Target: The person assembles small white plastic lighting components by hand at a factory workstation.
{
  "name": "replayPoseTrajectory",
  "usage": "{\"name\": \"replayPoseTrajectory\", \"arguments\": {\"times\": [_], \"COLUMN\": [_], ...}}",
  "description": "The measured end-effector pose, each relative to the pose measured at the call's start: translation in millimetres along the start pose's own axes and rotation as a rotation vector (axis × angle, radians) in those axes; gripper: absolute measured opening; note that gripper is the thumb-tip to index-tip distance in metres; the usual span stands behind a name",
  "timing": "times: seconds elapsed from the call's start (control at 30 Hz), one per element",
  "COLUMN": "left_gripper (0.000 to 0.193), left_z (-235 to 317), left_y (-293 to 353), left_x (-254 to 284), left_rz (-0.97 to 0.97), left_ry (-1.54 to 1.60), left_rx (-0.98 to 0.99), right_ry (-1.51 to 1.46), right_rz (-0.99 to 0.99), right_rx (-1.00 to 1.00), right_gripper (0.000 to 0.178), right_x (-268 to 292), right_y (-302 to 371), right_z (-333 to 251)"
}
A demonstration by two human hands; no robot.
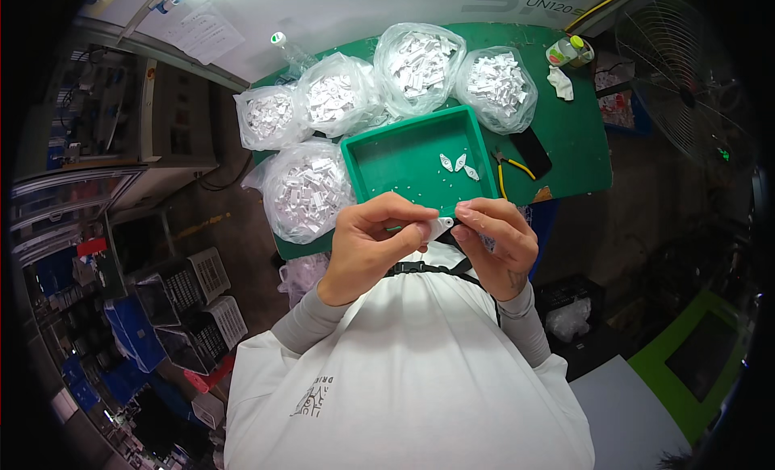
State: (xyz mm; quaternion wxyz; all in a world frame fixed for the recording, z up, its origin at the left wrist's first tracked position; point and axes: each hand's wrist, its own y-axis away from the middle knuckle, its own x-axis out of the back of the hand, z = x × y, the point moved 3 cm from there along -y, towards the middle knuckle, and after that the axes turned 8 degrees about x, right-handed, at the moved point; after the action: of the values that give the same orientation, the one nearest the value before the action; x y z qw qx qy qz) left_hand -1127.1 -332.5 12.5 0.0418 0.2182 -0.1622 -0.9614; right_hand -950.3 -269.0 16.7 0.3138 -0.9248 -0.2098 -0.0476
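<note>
Close in front of my body, my left hand (373, 245) pinches a small white plastic piece (439, 228) between thumb and fingers. A dark round spot shows at its outer end. My right hand (499, 237) is closed beside that end, fingertips pressed together; whatever they hold is too small to make out. Just beyond both hands lies a shallow green tray (349, 161). Inside it, toward the right, lie three white plastic pieces (460, 162) of similar shape, with tiny white bits scattered around them.
Clear bags of white plastic parts (309, 187) crowd the tray's left and far sides. Yellow-handled pliers (502, 166) and a black phone (533, 153) lie to its right on the green table (577, 139). Bottles (563, 50) stand at the back right, near a large fan (678, 74).
</note>
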Motion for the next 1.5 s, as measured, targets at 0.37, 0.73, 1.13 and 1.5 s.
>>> {"name": "replayPoseTrajectory", "arguments": {"times": [0.37,0.73,1.13,1.5], "left_gripper": [0.019,0.021,0.025,0.036], "left_z": [4.6,6.9,1.6,9.6], "left_y": [2.7,8.2,5.9,13.4], "left_x": [-2.9,-6.8,-17.0,-20.6], "left_rz": [-0.002,0.048,0.157,0.246], "left_ry": [-0.043,-0.084,-0.156,-0.839], "left_rx": [-0.027,-0.094,-0.237,-0.759], "right_ry": [0.036,0.184,0.116,-0.025], "right_rz": [0.025,0.047,0.136,0.053], "right_rx": [0.047,0.136,-0.012,-0.371], "right_gripper": [0.037,0.039,0.033,0.016], "right_x": [0.7,-1.1,-3.6,-3.8], "right_y": [2.0,1.8,8.3,11.4], "right_z": [-1.8,-6.0,-6.9,1.0]}}
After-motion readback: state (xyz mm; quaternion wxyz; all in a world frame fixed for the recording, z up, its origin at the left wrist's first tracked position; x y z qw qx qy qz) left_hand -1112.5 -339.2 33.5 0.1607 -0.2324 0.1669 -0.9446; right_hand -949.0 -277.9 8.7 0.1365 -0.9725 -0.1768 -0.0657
